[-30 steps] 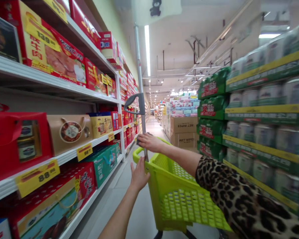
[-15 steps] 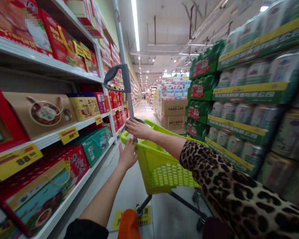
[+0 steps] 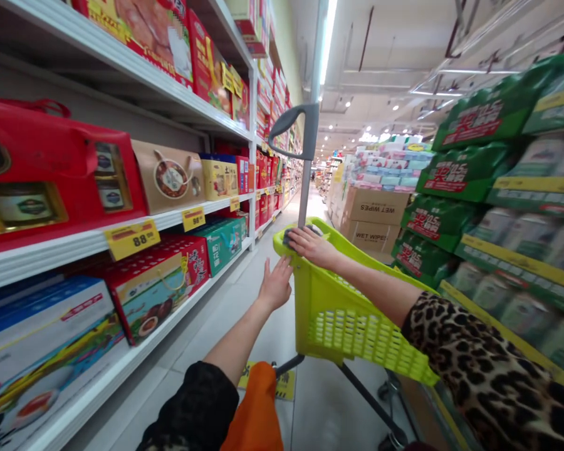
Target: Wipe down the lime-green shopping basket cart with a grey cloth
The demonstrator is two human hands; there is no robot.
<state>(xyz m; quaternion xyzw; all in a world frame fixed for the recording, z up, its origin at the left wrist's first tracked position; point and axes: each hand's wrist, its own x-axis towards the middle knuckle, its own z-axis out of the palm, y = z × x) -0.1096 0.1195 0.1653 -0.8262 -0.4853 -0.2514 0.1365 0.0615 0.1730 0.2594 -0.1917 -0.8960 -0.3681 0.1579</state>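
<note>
A lime-green shopping cart (image 3: pixel 352 326) stands in front of me, its near corner under my hands. My right hand (image 3: pixel 313 245) presses a crumpled grey cloth (image 3: pixel 287 237) onto the top rim at that corner, with the fingers over it. Just below, my left hand (image 3: pixel 276 285) has its fingers stretched out, the tips against the cart's outer side and the thumb apart. Beside the cloth a slim metal pole (image 3: pixel 305 194) rises from the corner. It carries a grey looped handle (image 3: pixel 308 133). My right arm hides part of the basket.
White shelves (image 3: pixel 178 219) with boxed goods run along my left. Tall stacks of green-wrapped drink packs (image 3: pixel 470 166) stand close to the right. Beyond the cart are wet wipes cartons (image 3: pixel 373 210), and the tiled aisle (image 3: pixel 305 216) runs ahead. An orange trouser leg (image 3: pixel 258 407) shows below.
The view has turned left, so the cart, pole and hands sit further right in it. My right hand remains on the rim corner, with the grey cloth now plainer under its fingers.
</note>
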